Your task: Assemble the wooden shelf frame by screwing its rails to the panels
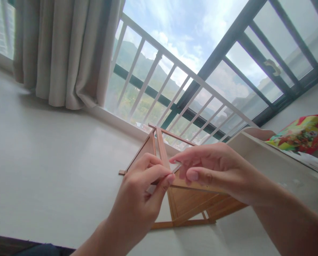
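Head view, the only one I have: both hands meet over a small wooden frame model [185, 199] that rests on the pale bench [41, 170] near the window. My left hand [140, 199] has its fingers [159, 174] pinched on a thin pale strip [176, 167], and the right hand [215, 174] meets it from the other side, fingertips [180, 158] closed on the same strip, so both hands are grasping it just above the model's upright post [161, 149]. I judge this to be a fitting or trimming step on that little piece; to do it well I would keep the pinch close to the strip's ends, hold the wrists steady and avoid leaning on the slender posts, which look easy to bend. Whether the strip is already attached to the model I cannot tell, as the fingers cover the joint. Counting: two hands, one wooden model, one strip. Behind stand one beige curtain [68, 53], one white railing [175, 89] outside the glass, one window handle [272, 67], and one bright red and green bag [300, 135] at the right, lying beyond a pale board [268, 156].
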Demonstrator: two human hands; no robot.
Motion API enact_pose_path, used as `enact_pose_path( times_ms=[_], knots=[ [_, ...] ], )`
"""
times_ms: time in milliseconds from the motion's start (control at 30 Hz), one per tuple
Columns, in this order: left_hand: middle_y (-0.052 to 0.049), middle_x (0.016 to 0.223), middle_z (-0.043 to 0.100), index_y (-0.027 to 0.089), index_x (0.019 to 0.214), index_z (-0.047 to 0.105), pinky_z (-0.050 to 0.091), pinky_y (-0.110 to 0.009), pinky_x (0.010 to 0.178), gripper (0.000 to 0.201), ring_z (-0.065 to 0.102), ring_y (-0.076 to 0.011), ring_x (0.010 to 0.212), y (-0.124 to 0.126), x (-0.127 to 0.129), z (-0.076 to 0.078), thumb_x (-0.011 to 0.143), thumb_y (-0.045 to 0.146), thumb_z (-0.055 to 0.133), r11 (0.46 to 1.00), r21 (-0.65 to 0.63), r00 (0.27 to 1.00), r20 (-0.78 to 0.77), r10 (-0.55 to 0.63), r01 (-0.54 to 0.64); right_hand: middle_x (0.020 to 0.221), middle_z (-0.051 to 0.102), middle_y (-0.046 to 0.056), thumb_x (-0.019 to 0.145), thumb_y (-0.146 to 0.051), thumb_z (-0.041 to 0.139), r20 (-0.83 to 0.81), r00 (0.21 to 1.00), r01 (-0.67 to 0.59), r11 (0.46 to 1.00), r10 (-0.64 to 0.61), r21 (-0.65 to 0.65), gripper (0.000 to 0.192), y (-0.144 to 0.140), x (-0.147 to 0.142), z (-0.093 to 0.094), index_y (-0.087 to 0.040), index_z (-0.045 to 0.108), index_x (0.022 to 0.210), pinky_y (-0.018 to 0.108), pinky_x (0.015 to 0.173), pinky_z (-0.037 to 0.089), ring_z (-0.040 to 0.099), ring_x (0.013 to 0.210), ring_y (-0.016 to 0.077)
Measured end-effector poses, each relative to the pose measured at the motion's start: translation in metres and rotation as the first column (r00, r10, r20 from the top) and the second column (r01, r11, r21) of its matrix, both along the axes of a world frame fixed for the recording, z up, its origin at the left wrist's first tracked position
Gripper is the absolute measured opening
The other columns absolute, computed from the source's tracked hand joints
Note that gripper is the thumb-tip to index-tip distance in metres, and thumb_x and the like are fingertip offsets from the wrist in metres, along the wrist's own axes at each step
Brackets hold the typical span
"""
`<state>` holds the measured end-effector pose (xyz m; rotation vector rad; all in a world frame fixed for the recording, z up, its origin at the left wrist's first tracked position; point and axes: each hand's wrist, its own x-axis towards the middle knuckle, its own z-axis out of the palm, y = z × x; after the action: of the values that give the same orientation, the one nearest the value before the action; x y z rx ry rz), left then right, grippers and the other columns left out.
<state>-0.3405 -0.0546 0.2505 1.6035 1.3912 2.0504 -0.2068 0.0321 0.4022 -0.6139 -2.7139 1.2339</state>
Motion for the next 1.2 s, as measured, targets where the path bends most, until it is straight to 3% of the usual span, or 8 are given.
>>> enact_pose_path(
  times_ms=[167,300,433,667,800,967,1100,1200],
  knots=[
    [-0.002,0.096,0.060,0.022,0.086,0.070,0.047,-0.025,0.080,0.018,0.059,-0.0123,0.087,0.002,0.001,-0.002,0.097,0.027,0.056,1.000,-0.018,1.000,-0.013,-0.004,0.004,0.081,0.072,0.005,0.089,-0.033,0.075,-0.094,0.995,0.043,0.997,-0.036,0.068,0.019,0.008,-0.001,-0.003,-0.014,0.077,0.095,0.020,0.062,0.052,0.063,0.068,0.0115],
    [-0.002,0.094,0.059,0.021,0.083,0.068,0.046,-0.026,0.080,0.022,0.057,-0.0121,0.086,0.000,0.001,-0.001,0.098,0.027,0.053,1.000,-0.028,1.000,-0.016,-0.009,0.009,0.088,0.068,0.003,0.090,-0.030,0.075,-0.162,0.986,-0.009,0.978,0.043,0.207,0.030,0.008,0.001,-0.010,-0.020,0.072,0.118,0.021,0.068,0.053,0.065,0.079,0.0132],
    [-0.002,0.096,0.059,0.021,0.083,0.068,0.046,-0.026,0.082,0.024,0.058,-0.0128,0.090,-0.002,0.001,-0.001,0.099,0.027,0.051,0.999,-0.030,1.000,-0.015,-0.021,0.020,0.096,0.071,0.004,0.097,-0.022,0.065,-0.090,0.987,-0.092,0.923,0.136,0.375,0.022,0.009,0.003,-0.010,-0.023,0.073,0.118,0.023,0.075,0.052,0.065,0.086,0.0130],
    [-0.001,0.095,0.058,0.022,0.085,0.069,0.048,-0.024,0.083,0.022,0.059,-0.0110,0.090,-0.001,0.001,-0.001,0.099,0.024,0.051,1.000,-0.018,1.000,-0.025,-0.005,0.005,0.092,0.069,0.003,0.095,-0.023,0.068,-0.165,0.979,0.003,0.805,0.118,0.593,0.011,0.012,-0.003,-0.010,-0.019,0.077,0.090,0.025,0.079,0.049,0.065,0.085,0.0128],
    [0.000,0.097,0.058,0.022,0.098,0.067,0.051,-0.021,0.076,0.008,0.060,-0.0089,0.083,0.000,0.004,-0.003,0.094,0.027,0.062,1.000,0.010,0.999,0.019,0.026,-0.026,0.085,0.070,0.001,0.091,-0.019,0.070,-0.165,0.985,0.053,0.808,0.055,0.587,0.008,0.006,-0.004,-0.013,-0.020,0.077,0.089,0.025,0.072,0.050,0.066,0.078,0.0129],
    [0.001,0.086,0.056,0.019,0.079,0.060,0.047,-0.021,0.072,0.016,0.056,-0.0082,0.079,0.001,0.004,0.000,0.094,0.019,0.059,0.996,0.038,0.997,0.021,0.078,-0.079,0.090,0.075,0.002,0.090,-0.023,0.073,-0.210,0.976,0.165,0.849,-0.066,0.501,0.015,-0.006,0.000,-0.012,-0.025,0.078,0.103,0.025,0.072,0.053,0.069,0.080,0.0147],
    [0.000,0.086,0.056,0.018,0.077,0.060,0.045,-0.025,0.075,0.019,0.055,-0.0094,0.080,0.000,0.003,0.001,0.096,0.018,0.056,0.997,0.035,0.998,0.004,0.069,-0.069,0.088,0.075,0.001,0.085,-0.021,0.079,-0.147,0.989,0.067,0.916,-0.009,0.396,0.014,-0.008,0.002,-0.005,-0.027,0.081,0.097,0.019,0.066,0.053,0.069,0.077,0.0130],
    [0.000,0.089,0.058,0.018,0.081,0.062,0.045,-0.026,0.077,0.016,0.056,-0.0103,0.082,0.000,0.004,0.000,0.096,0.018,0.055,0.998,0.021,0.998,-0.012,0.063,-0.063,0.086,0.074,0.001,0.084,-0.021,0.080,-0.126,0.992,0.032,0.921,0.018,0.387,0.013,-0.004,0.000,-0.001,-0.027,0.082,0.096,0.018,0.059,0.051,0.068,0.072,0.0115]
  ],
)
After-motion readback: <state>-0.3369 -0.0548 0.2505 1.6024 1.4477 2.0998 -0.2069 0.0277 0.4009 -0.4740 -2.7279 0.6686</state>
